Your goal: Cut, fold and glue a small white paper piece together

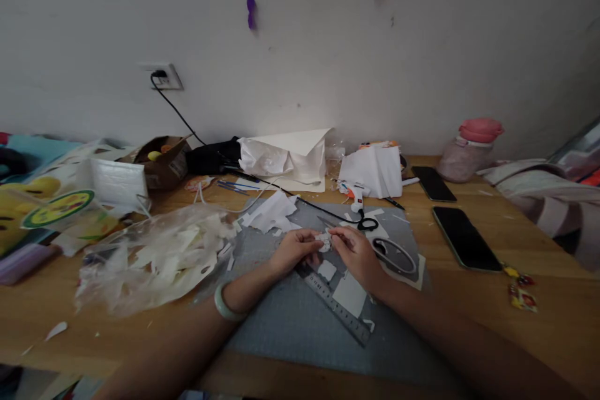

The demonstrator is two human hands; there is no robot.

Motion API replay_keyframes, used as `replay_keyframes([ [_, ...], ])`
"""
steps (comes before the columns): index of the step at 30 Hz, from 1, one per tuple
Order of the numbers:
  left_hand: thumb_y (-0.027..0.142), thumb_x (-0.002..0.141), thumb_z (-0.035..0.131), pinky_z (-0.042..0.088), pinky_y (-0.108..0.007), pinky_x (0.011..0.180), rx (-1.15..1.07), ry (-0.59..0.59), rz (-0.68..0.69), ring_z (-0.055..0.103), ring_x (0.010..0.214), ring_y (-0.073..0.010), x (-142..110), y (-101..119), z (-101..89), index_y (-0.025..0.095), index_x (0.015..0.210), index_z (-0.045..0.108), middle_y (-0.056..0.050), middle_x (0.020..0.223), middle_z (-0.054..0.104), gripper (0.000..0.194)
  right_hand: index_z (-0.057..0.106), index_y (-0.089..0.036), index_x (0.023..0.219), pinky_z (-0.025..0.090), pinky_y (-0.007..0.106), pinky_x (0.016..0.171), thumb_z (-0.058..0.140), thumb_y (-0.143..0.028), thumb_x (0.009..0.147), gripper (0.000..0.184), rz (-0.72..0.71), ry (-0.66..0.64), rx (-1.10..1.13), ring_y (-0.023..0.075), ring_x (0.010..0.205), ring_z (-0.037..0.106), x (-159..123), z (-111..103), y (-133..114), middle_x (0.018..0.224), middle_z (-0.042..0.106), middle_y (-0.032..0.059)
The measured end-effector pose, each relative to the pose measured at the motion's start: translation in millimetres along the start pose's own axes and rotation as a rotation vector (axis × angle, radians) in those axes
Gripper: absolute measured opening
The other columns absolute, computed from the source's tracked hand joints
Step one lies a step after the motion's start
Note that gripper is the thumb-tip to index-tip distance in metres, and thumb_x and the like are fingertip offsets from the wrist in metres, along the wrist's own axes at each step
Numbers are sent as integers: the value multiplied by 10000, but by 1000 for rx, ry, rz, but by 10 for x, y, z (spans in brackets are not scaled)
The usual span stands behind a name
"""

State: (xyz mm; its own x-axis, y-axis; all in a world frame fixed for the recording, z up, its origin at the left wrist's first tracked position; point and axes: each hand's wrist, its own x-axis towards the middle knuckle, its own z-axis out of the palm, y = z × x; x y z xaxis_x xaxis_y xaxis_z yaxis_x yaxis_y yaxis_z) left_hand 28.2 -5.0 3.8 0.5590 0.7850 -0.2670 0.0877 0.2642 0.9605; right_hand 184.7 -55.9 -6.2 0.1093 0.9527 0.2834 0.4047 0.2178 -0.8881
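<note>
Both hands meet over a grey cutting mat [300, 331] at the middle of the table. Between my left hand [297, 250] and my right hand [355, 253] is a small white paper piece [324, 241]; the fingers of each pinch it from either side. Its exact shape is partly covered by the fingertips. Below the hands a metal ruler [340, 309] lies slantwise on the mat, with a white paper scrap [327, 270] and a larger cream paper piece [350, 295] beside it. Scissors [396, 256] with pale handles rest just right of my right hand.
A clear plastic bag of paper scraps [159, 256] lies left. A glue gun [357, 197] with a black cord sits behind the hands. Two phones [466, 239] and a pink-lidded bottle [469, 150] stand right; a cardboard box [164, 162] and folded white paper [290, 159] line the wall.
</note>
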Motion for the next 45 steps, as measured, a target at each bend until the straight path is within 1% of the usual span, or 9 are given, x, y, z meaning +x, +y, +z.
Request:
replay_keyframes([
  [4,361,612,678,308,-186,416,-6,-14,4,484,379,-80,10,-9,-11,122,830,634,28,458,600,327,608,-172,803,473,279,632,511,-272,763,145,44,-68,28,163,681,584,7,8,-18,745,614,46],
  [8,358,592,698,293,-180,403,-20,-9,0,489,371,-77,5,-6,-6,128,785,620,36,449,595,311,583,-176,780,456,265,595,543,-263,726,109,57,-74,37,146,627,555,5,17,-2,689,583,20],
  [13,362,577,702,300,-177,402,-22,4,-3,497,370,-81,-7,16,10,125,784,606,36,433,592,328,561,-181,715,431,251,567,526,-268,732,96,56,-96,22,139,610,529,22,13,11,650,562,8],
  [17,354,566,710,288,-171,391,-26,-1,-2,498,364,-83,-2,21,14,129,821,590,42,423,587,360,538,-184,662,413,248,557,518,-285,740,129,67,-121,25,133,590,514,38,5,1,620,558,1],
  [20,355,572,710,323,-175,407,-49,-33,11,498,367,-81,0,17,13,137,799,573,41,438,597,343,535,-186,668,411,248,556,521,-307,736,140,96,-110,65,134,586,515,44,1,-6,614,560,-5],
  [24,351,573,714,355,-181,428,-57,-39,19,493,368,-80,-3,16,18,145,784,553,45,443,596,336,533,-189,668,405,252,554,518,-332,728,156,128,-108,89,137,583,509,48,-2,-7,605,546,-12],
  [30,374,576,722,340,-181,420,-38,-40,4,500,373,-85,-14,27,22,149,796,549,35,457,603,359,530,-188,661,404,251,563,527,-317,732,148,129,-123,99,132,582,508,55,1,0,607,551,-11],
  [38,419,597,704,344,-181,421,-25,-79,15,501,378,-83,7,-7,5,139,797,564,25,458,609,372,530,-187,663,405,250,561,532,-327,732,156,126,-151,101,135,585,507,58,0,3,610,555,-9],
  [45,419,611,682,313,-171,401,-28,-67,27,497,374,-78,-2,13,14,140,763,567,30,443,596,338,535,-190,669,391,241,540,468,-331,773,188,150,-116,102,127,555,496,57,-22,-59,578,539,-16],
])
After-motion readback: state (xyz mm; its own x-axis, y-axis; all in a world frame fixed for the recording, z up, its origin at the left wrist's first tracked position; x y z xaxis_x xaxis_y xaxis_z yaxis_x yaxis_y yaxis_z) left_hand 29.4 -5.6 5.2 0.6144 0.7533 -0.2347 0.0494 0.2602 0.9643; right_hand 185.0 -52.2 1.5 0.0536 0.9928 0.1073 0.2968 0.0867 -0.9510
